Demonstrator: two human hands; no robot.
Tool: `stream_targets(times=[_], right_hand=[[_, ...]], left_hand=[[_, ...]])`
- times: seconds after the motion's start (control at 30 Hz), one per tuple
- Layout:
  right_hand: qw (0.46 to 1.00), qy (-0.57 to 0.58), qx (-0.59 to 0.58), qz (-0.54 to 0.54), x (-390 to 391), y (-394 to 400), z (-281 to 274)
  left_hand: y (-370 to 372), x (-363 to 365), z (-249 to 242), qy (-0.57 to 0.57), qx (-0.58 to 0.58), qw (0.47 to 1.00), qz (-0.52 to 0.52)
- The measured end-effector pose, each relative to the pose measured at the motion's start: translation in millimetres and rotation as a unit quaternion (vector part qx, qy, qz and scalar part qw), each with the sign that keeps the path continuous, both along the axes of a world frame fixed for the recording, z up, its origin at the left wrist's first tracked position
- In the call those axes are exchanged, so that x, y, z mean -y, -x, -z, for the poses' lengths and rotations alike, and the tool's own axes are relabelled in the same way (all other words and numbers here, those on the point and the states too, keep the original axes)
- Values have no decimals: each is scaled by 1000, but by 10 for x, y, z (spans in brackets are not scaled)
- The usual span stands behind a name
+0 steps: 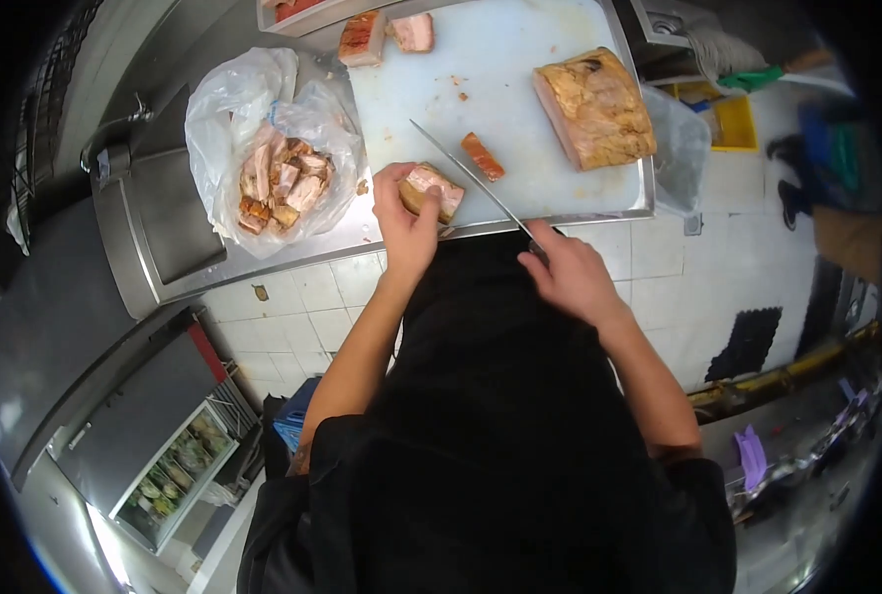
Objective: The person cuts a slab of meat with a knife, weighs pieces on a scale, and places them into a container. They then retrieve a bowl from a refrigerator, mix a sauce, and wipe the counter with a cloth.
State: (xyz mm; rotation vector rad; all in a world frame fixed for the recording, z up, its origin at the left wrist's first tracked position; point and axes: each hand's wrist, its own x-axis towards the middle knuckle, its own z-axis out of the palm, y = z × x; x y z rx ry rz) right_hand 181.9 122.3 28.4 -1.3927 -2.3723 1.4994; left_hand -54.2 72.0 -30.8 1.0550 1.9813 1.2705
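My left hand (407, 218) is closed around a chunk of pork belly (441, 190) at the near left edge of the white cutting board (500, 59). In my right hand (572, 272) is the handle of a long knife (471, 173), its blade slanting up and left across the board, just right of the chunk. A reddish strip of meat (482, 155) lies beside the blade on its far side. Toward the board's right edge rests a large pork belly slab (599, 109) with browned skin. Two smaller pieces, a reddish block (362, 38) and a pale piece (413, 33), sit at the far left corner.
Left of the board, a clear plastic bag (233, 99) holds several cut meat pieces (283, 183) on the steel counter. A sink (179, 188) is further left. A container (297, 15) stands behind. At right are a yellow bin (733, 124) and part of another person (837, 158).
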Motion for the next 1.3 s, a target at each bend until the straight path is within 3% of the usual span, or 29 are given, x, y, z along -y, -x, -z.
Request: stream_targets(times=[0.07, 0.2, 0.27, 0.3, 0.33, 0.4, 0.57, 0.67, 0.77, 0.87, 0.93, 1.3], right_hand=[[1000, 17, 12, 5, 7, -2, 38], [999, 46, 8, 12, 4, 41, 76], [998, 60, 26, 12, 2, 39, 63], [998, 61, 22, 13, -6, 33, 57], [998, 63, 18, 14, -13, 34, 51], [997, 66, 24, 13, -23, 49, 34], [998, 62, 16, 10, -40, 62, 66], [998, 59, 9, 9, -47, 69, 66], [999, 49, -7, 0, -60, 70, 65], [999, 37, -19, -4, -73, 80, 0], [996, 57, -61, -8, -88, 84, -64], [992, 107, -52, -45, -220, -17, -510]], left_hand=[[-108, -42, -283, -54, -296, 952, 53], [17, -16, -154, -5, -253, 963, 91], [247, -35, -213, 73, -11, 995, 69], [398, -45, -294, 85, 185, 977, 67], [505, -43, -307, 85, 183, 977, 69], [712, -18, -236, 125, -14, 984, 126], [732, -70, -211, 144, 84, 979, 118], [551, -137, -343, 99, -5, 990, 105], [401, -170, -413, 126, -215, 956, 158], [357, -193, -390, 175, -182, 959, 131], [356, -197, -373, 177, -189, 956, 137], [389, -175, -341, 178, -210, 947, 168]])
